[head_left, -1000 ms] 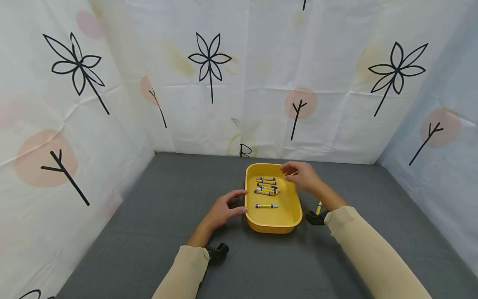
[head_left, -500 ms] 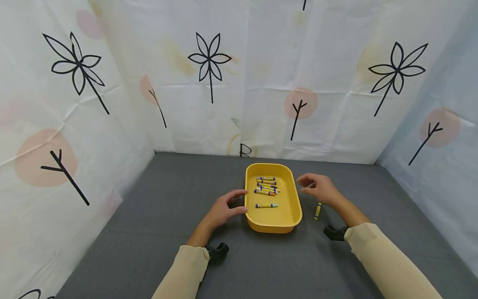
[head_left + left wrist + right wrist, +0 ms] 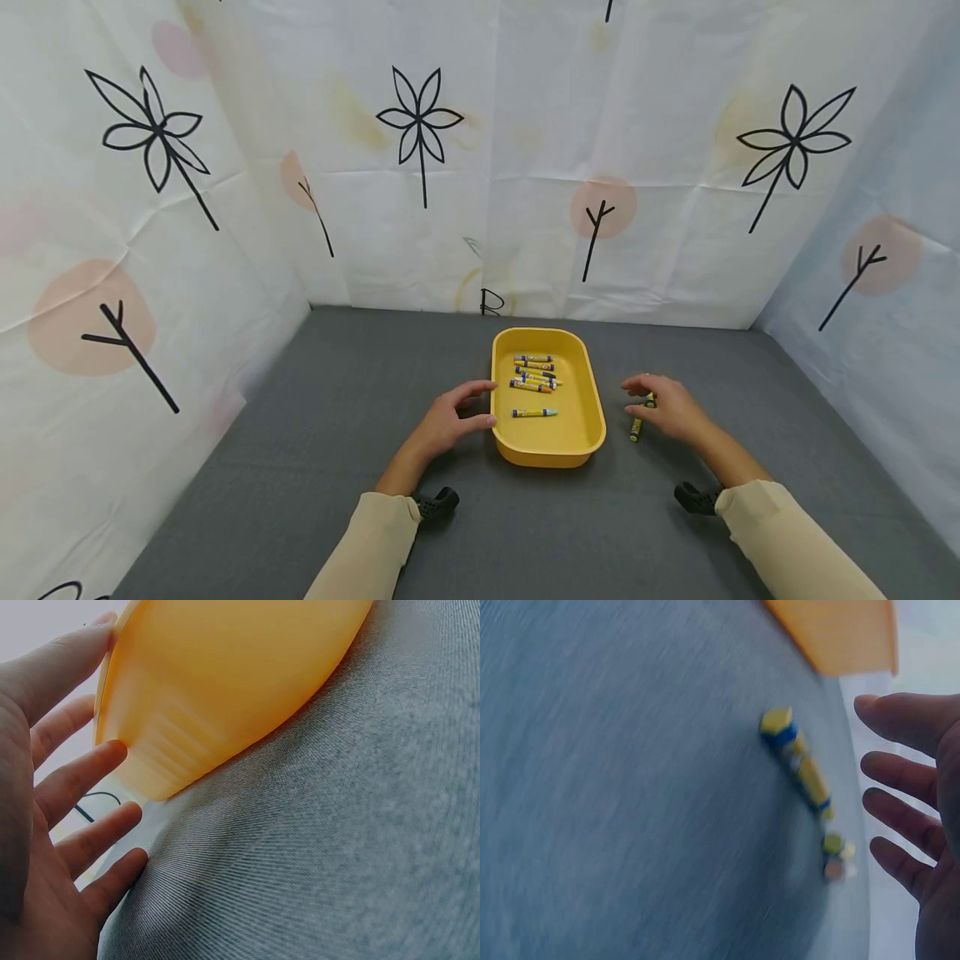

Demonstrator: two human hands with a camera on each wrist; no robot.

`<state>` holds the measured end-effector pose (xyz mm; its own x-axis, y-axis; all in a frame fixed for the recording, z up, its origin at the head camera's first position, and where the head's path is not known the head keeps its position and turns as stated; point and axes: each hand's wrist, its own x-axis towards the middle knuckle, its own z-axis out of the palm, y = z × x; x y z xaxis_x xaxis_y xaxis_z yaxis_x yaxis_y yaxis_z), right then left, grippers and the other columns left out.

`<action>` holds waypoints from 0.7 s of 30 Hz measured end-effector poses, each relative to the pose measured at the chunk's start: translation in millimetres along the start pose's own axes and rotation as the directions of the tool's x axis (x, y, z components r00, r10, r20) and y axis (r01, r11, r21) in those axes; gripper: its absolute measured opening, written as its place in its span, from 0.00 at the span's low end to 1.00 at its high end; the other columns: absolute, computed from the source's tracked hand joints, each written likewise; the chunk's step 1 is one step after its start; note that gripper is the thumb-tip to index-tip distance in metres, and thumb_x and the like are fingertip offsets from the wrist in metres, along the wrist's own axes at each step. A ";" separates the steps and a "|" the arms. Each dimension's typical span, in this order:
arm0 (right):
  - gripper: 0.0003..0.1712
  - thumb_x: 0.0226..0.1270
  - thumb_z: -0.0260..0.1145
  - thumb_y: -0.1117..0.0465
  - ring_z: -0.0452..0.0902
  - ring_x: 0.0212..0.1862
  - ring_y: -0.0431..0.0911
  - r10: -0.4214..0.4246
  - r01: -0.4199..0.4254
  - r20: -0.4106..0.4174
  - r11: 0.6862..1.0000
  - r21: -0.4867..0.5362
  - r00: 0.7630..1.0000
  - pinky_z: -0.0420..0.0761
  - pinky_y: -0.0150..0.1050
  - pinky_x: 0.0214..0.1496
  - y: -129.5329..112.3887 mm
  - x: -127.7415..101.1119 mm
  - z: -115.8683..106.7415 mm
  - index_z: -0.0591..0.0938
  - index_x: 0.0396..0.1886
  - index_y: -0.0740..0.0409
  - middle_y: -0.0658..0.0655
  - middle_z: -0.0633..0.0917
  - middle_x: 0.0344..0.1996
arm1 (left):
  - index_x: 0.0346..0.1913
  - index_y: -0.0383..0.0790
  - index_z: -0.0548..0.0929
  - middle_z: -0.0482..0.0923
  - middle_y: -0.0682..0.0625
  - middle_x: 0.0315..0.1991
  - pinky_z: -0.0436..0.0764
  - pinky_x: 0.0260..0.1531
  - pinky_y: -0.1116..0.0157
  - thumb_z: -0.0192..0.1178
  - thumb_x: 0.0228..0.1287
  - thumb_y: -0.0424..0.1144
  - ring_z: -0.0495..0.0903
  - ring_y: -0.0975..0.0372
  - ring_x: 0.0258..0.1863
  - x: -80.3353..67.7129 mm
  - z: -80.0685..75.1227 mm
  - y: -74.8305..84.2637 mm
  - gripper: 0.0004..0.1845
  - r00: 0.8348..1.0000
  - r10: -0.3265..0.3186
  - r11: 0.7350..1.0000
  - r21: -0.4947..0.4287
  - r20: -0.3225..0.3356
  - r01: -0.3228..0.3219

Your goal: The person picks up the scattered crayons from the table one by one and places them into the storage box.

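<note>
A yellow plastic tray (image 3: pixel 573 429) stands mid-table with several yellow-wrapped crayons (image 3: pixel 534 387) lying crosswise in it; one crayon (image 3: pixel 534 413) lies apart from the group, nearer the front. My left hand (image 3: pixel 442 427) rests its fingertips on the tray's left rim, the fingers fairly straight and spread. To the right of the tray, my right hand (image 3: pixel 667 408) hovers over a yellow crayon (image 3: pixel 806 765) on the table, holding nothing. Beyond it, the right wrist view shows blurred ends of several more crayons (image 3: pixel 834 844), mostly hidden by the hand in the head view.
A dark grey cloth (image 3: pixel 360 375) covers the table. White fabric walls (image 3: pixel 525 167) printed with flowers and trees enclose it at the back and both sides. Each wrist wears a black camera mount (image 3: pixel 438 504).
My right hand has moved from over the tray's right rim, rightward and toward me, to above the loose crayon. The left hand and the tray have stayed in place.
</note>
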<state>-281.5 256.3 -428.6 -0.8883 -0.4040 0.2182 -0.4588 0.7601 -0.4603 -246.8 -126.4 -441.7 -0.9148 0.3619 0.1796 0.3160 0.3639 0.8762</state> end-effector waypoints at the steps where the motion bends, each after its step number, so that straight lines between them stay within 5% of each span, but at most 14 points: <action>1: 0.20 0.61 0.71 0.65 0.77 0.49 0.60 0.007 -0.007 -0.002 1.000 -0.015 1.000 0.76 0.59 0.51 1.7 -2.1 0.4 0.80 0.52 0.67 0.63 0.84 0.45 | 0.66 0.41 0.73 0.69 0.44 0.67 0.64 0.64 0.45 0.66 0.63 0.38 0.66 0.48 0.66 1.8 1.5 -5.7 0.28 1.000 0.000 1.000 -0.003 -0.005 0.000; 7: 0.22 0.59 0.73 0.60 0.73 0.48 0.59 0.032 -0.034 -0.015 0.993 -0.117 0.999 0.72 0.61 0.51 9.8 -12.1 0.5 0.81 0.51 0.66 0.61 0.84 0.43 | 0.65 0.50 0.75 0.70 0.51 0.66 0.65 0.64 0.47 0.68 0.61 0.42 0.67 0.52 0.66 9.7 6.8 -29.4 0.28 0.999 0.006 1.000 -0.012 -0.035 -0.006; 15: 0.23 0.60 0.72 0.56 0.72 0.51 0.61 0.002 -0.009 -0.052 0.988 -0.153 0.999 0.70 0.63 0.53 18.0 -22.0 4.3 0.82 0.51 0.64 0.61 0.83 0.46 | 0.63 0.56 0.77 0.72 0.55 0.64 0.66 0.64 0.49 0.69 0.60 0.46 0.68 0.55 0.65 9.5 6.1 -29.6 0.27 0.999 0.008 1.000 -0.015 -0.036 -0.008; 21: 0.25 0.60 0.72 0.53 0.70 0.54 0.62 0.007 -0.017 -0.057 0.986 -0.164 0.998 0.65 0.67 0.54 19.6 -25.4 7.3 0.82 0.52 0.63 0.62 0.82 0.47 | 0.64 0.49 0.76 0.71 0.51 0.65 0.65 0.64 0.48 0.69 0.60 0.43 0.67 0.52 0.65 9.7 6.7 -27.6 0.28 0.999 0.016 1.000 -0.022 -0.037 -0.016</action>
<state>-267.8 277.7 -449.4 -0.8914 -0.3685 0.2638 -0.4409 0.8399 -0.3165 -262.7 -127.2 -467.2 -0.9183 0.3359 0.2095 0.3254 0.3390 0.8827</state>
